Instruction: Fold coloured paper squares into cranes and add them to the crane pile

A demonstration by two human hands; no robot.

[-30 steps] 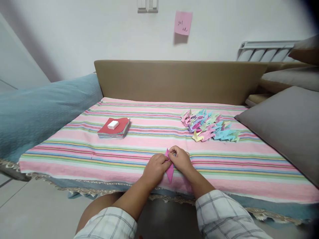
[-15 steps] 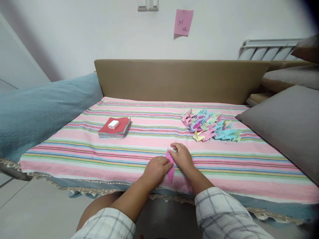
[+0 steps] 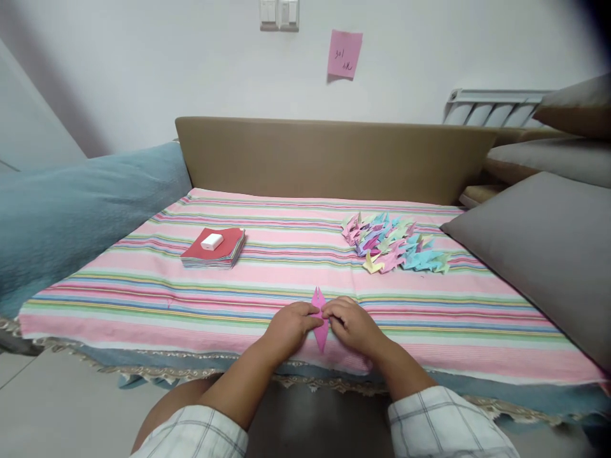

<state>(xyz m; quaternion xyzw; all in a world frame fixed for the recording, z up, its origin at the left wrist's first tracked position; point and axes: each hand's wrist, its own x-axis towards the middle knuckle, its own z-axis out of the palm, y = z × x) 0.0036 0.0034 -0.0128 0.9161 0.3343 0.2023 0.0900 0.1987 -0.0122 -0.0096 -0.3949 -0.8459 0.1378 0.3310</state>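
A bright pink folded origami paper (image 3: 321,340) lies on the striped cloth close to the near edge. It is a long narrow diamond, its far end split into two points. My left hand (image 3: 289,327) comes at it from the left, with thumb and forefinger closed on its middle. On the other side, my right hand (image 3: 352,323) has its fingers curled, and the fingertips pinch the paper's right edge at mid-height. The fingers cover part of the paper's middle.
Folded paper cranes (image 3: 394,245) in several colours lie in a pile beyond my right hand. A stack of coloured paper (image 3: 229,245), red on top, bears a small white box (image 3: 212,242) at the left. Grey cushions (image 3: 534,248) stand at the right; a brown backrest (image 3: 334,159) runs behind.
My right hand has come down from the paper's far tip to its right edge, fingers now curled. The split at the far end now shows. The view has shifted slightly.
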